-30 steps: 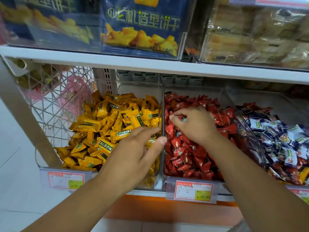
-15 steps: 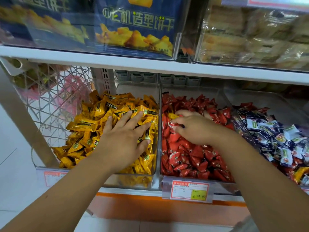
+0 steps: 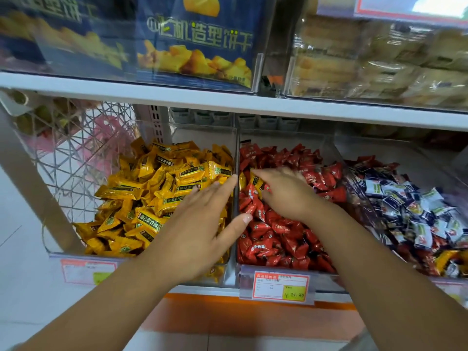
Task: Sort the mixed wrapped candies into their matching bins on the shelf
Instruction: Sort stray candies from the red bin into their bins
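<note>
Bins stand three in a row; the left bin (image 3: 76,253) is full of yellow candies (image 3: 157,188), too many to count; the left hand (image 3: 200,224) lies flat on them, close to the clear wall (image 3: 236,148), with fingers straight and spread, holding nothing; the middle bin (image 3: 278,138) is full of red candies (image 3: 276,236), also too many to count; two yellow strays (image 3: 257,184) show near its back left corner, just beside the clear wall; the right hand (image 3: 286,191) is on top of them with fingers reaching over one, but it is blurry there and I cannot tell if it has pinched it; one price tag (image 3: 279,287) hangs below; the right bin (image 3: 379,148) holds blue and white candies (image 3: 410,198) with red ones mixed in and at least one yellow one at the front.

I think each candy is small and very light; the wrapper looks thin, crinkly and a bit slippery; the sweet inside is likely firm; a good place to hold is the fat middle, thumb on one side and a finger on the other; a loose pinch could let it slide back into the red pile.
</note>
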